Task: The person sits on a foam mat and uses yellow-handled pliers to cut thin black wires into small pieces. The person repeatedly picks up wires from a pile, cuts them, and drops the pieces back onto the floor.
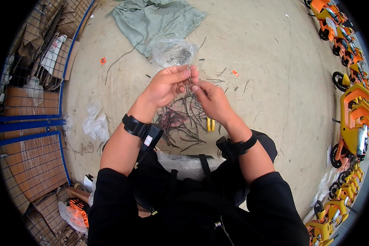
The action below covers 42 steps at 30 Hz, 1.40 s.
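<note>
My left hand (167, 85) is raised over the floor, thumb and fingers closed on a small thin strip (189, 78) that stands upright. My right hand (213, 99) pinches at the lower end of the same strip, close to the left fingertips. What the strip is made of is too small to make out. Beneath both hands lies a loose pile of dark, thin strips (183, 123), with some reddish bits among them. Just beyond the fingers sits a clear plastic bag (164, 53) with small grey pieces inside. Two short yellow bars (210, 124) lie beside the pile, below the right hand.
A grey-green cloth (151, 20) spreads on the floor ahead. Crumpled clear plastic (96, 125) lies to the left. Blue-framed mesh cages (33, 131) hold cardboard along the left side. Yellow and orange small-wheeled vehicles (348, 119) line the right. Small orange scraps (103, 61) dot the floor.
</note>
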Tool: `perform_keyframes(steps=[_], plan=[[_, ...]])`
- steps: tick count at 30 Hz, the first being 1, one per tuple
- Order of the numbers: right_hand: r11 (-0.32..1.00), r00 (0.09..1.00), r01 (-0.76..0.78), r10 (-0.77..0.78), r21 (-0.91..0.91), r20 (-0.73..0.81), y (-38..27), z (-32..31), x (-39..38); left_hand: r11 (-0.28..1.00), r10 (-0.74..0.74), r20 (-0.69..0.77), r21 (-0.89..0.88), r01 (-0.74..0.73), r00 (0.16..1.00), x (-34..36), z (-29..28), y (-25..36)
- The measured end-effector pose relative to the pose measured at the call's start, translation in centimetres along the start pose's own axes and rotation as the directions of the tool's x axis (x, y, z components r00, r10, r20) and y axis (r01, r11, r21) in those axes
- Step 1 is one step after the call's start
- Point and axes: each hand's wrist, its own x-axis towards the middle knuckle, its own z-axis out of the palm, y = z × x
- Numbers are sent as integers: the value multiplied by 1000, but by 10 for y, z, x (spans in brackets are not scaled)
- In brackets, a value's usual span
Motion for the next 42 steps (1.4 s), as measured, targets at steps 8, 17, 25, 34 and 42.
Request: perform_keyframes(steps=[8, 17, 25, 34, 42], plan=[[993, 995, 20, -8, -119, 104, -8, 3, -3, 885, 253, -337, 458, -77, 907, 5, 10, -9], [928, 985, 158, -170, -337, -6, 1, -9, 2, 335, 346, -63, 940, -60, 936, 2, 12, -19], [952, 997, 75, -70, -296, 29, 6, -23, 4, 169, 186, 117, 974, -149, 976, -5, 10, -17], [772, 850, -496, 339, 397, 403, -6, -43, 5, 296, 378, -156, 954, 40, 913, -13, -10, 12], [698, 842, -519, 319, 493, 434, 2, -56, 3, 41, 599, 32, 997, -70, 800, -22, -9, 26]])
